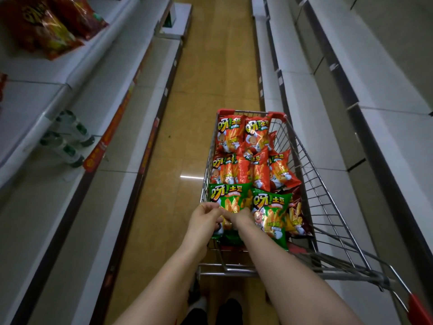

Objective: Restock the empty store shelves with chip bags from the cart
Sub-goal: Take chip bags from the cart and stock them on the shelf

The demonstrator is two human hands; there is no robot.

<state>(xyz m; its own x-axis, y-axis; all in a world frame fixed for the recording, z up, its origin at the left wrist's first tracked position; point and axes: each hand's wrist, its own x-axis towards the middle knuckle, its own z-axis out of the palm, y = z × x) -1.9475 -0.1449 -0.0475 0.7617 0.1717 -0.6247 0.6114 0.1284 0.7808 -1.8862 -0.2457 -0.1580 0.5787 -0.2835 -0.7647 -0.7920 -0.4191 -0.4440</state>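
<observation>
From the head view, I am looking down an aisle with my forearms stretched out over the near end of a wire cart (304, 165). My left hand (206, 219) sits on the lower left part of a green chip bag (228, 195) lying at the near end of the cart. Its fingers are curled and pinch the bag, and a thin ring (201, 205) shows on one of them. My right hand (243, 216) meets it over the middle of the same bag. The knuckles are bent and the fingers curl downward, but the tips are hidden behind the back of the hand, so I cannot tell whether it grips the bag or only rests on it.

A second green bag (271, 214) lies just beside the first, on its right, and a dark red bag (296, 216) is wedged against the cart's right wall. Beyond them the cart is filled with red chip bags (246, 148) lying flat and overlapping — they reach all the way to the far end.

The tiled floor (210, 66) runs between white shelves on the right (375, 78) and on the left (35, 102). The upper left shelf holds large red snack bags (46, 26), and a lower one holds clear bottles (68, 139) lying on their sides. My dark shoes (229, 310) show at the bottom edge.
</observation>
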